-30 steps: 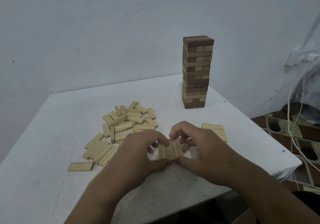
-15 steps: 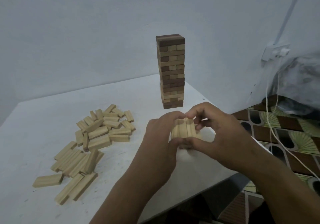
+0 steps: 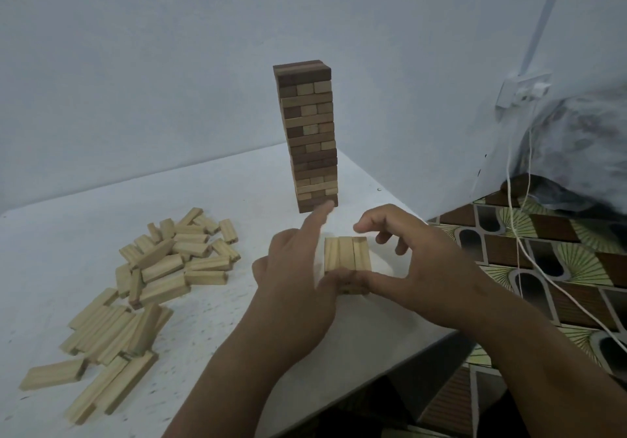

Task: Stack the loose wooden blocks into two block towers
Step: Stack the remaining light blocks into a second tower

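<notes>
- A short stack of pale blocks (image 3: 346, 254) sits on the white table (image 3: 237, 183) near its right edge, at about 5 o'clock from the tall tower; its top layer is three blocks laid side by side.
- The left hand (image 3: 291, 275) is at the stack's 9 o'clock; its index finger is stretched out straight and points up toward the tower, blurred at the tip, while its thumb lies against the stack's near edge.
- The right hand (image 3: 420, 261) is at the stack's 3 o'clock, fingers loosely curled above the far right corner and apart from the wood; its thumb touches the near edge beside the left thumb.
- The tall tower (image 3: 307, 139) of mixed dark and pale blocks stands upright at 12 o'clock, near the table's far corner.
- Loose pale blocks (image 3: 163, 261) lie heaped at 9 o'clock, with more in rows toward 7 o'clock.
- No writing or brand can be read on anything.
</notes>
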The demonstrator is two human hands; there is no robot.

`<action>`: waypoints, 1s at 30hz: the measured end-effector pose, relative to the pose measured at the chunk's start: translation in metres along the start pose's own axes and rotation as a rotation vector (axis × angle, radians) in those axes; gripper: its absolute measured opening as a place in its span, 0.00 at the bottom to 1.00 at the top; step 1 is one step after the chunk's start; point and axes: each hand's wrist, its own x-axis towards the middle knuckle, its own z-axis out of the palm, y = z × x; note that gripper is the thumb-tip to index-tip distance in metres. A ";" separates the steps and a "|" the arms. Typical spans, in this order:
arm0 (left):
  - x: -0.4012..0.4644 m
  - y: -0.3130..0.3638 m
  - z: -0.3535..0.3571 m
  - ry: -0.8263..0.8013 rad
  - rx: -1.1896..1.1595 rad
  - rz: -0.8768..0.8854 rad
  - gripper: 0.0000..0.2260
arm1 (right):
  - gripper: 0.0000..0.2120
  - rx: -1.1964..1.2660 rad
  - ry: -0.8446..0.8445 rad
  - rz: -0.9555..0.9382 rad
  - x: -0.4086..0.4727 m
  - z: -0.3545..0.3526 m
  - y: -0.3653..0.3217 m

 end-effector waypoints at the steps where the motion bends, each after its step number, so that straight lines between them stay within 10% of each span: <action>1: -0.001 -0.002 -0.003 0.016 -0.027 0.001 0.33 | 0.26 0.002 -0.001 -0.005 -0.001 -0.003 0.000; 12: -0.002 -0.009 -0.015 0.113 0.046 0.032 0.07 | 0.12 0.012 0.033 -0.068 -0.001 -0.004 0.006; 30: -0.010 -0.015 -0.028 0.186 0.022 0.010 0.07 | 0.09 0.007 0.098 -0.059 0.002 0.000 -0.014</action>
